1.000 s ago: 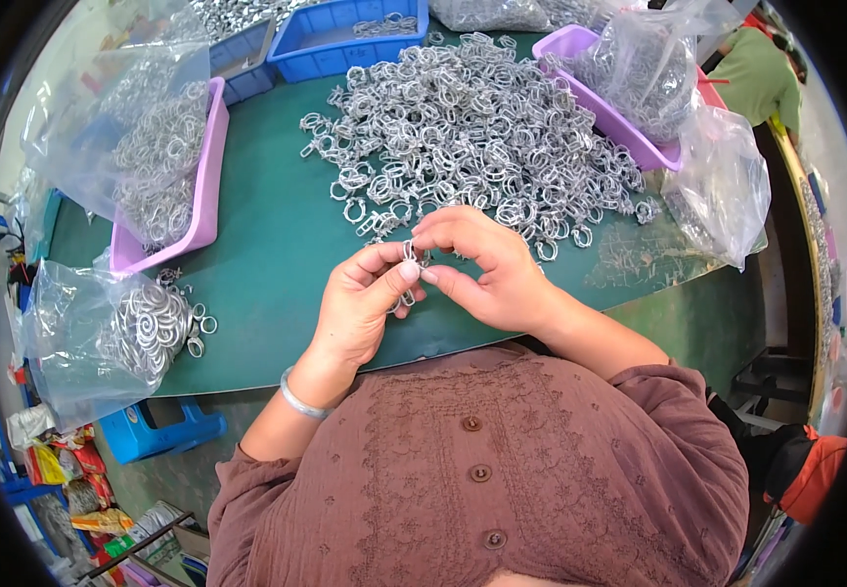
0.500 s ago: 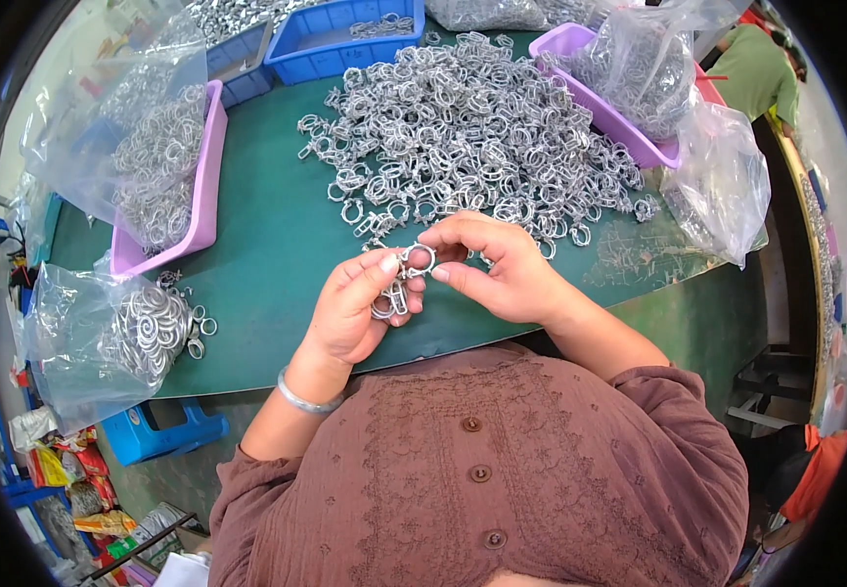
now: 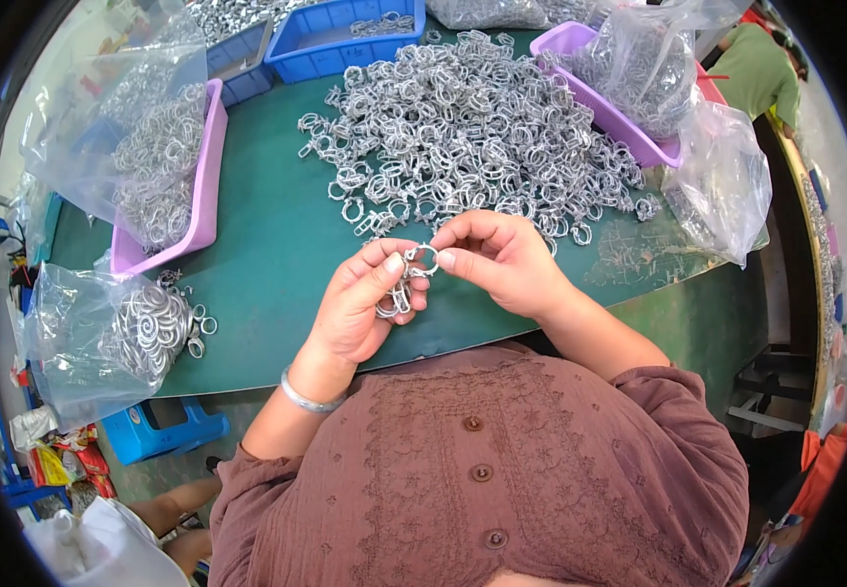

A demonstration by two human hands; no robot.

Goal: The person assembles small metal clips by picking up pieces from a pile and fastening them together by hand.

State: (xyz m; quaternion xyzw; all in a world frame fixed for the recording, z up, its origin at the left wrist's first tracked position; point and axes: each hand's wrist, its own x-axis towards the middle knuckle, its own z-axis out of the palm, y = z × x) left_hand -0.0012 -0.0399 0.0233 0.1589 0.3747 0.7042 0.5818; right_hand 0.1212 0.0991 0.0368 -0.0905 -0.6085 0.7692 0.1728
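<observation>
Several silvery metal ring pieces (image 3: 399, 296) lie in my left hand (image 3: 345, 305), whose fingers curl round them with the thumb on top. One round metal ring (image 3: 427, 246) stands out from that cluster, between both hands. Its right side is pinched between the thumb and forefinger of my right hand (image 3: 504, 264). Whether this ring is joined to the other pieces is too small to tell. Just beyond my hands, a large heap of similar silvery ring pieces (image 3: 482, 137) covers much of the green tabletop (image 3: 257, 196).
At left stands a pink tray (image 3: 210, 176) with bagged rings; a clear bag (image 3: 62, 333) spills flat rings (image 3: 155, 333) nearer me. A pink tray (image 3: 629, 137) and blue bins (image 3: 345, 49) border the heap. A person in green (image 3: 756, 73) is at far right; another person's leg (image 3: 174, 504) shows lower left.
The ring between my hands has shifted slightly right, and my right thumb and forefinger have closed onto its edge. At lower left, another person's leg and a white bag have come into view.
</observation>
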